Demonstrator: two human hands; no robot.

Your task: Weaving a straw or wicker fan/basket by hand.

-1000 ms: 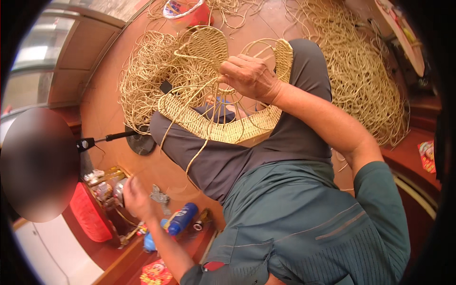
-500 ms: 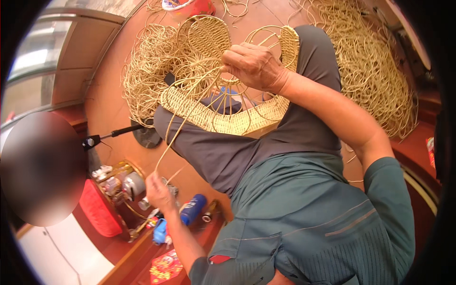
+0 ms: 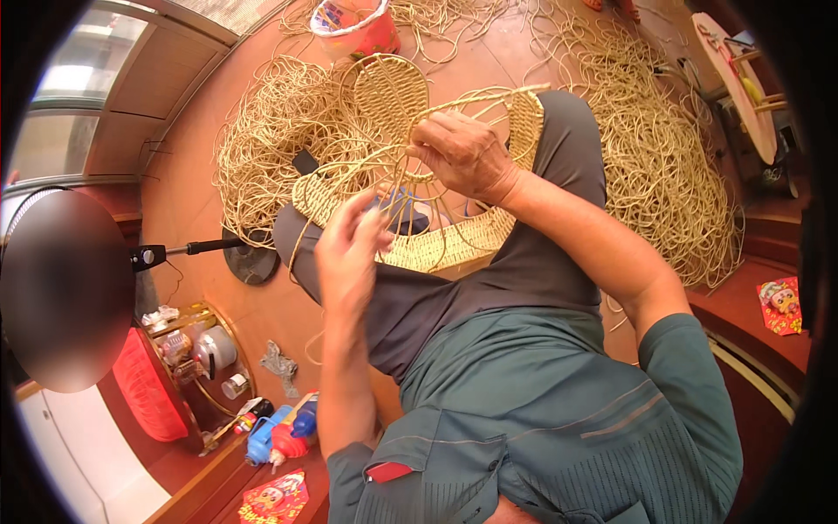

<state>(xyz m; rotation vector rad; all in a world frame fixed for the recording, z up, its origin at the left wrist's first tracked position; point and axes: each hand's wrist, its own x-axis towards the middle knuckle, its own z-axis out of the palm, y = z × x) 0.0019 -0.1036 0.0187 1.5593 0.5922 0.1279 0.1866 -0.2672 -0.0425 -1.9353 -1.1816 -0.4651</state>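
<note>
A half-woven straw-coloured piece (image 3: 454, 244) rests across my lap, with a curved woven band nearest me and bare spokes in its middle. Beyond them stands a rounded woven panel (image 3: 390, 92). My right hand (image 3: 467, 155) pinches a cord among the spokes, with loose lengths running out on both sides. Just left of it, my left hand (image 3: 347, 253) is raised over the band, slightly smeared by motion. Its fingers are loosely bent and apart, and I see no cord held in them. Part of the weave is hidden behind both hands.
Heaps of loose cord lie on the floor to the left (image 3: 271, 148) and right (image 3: 672, 175). A red bucket (image 3: 356, 31) stands at the far side. At left are a round black stand base (image 3: 251, 258) and a cart with jars (image 3: 205, 349).
My left hand has come up from the lower left, where it drew a strand out taut, to the weave beside my right hand. The right hand still grips near the spokes.
</note>
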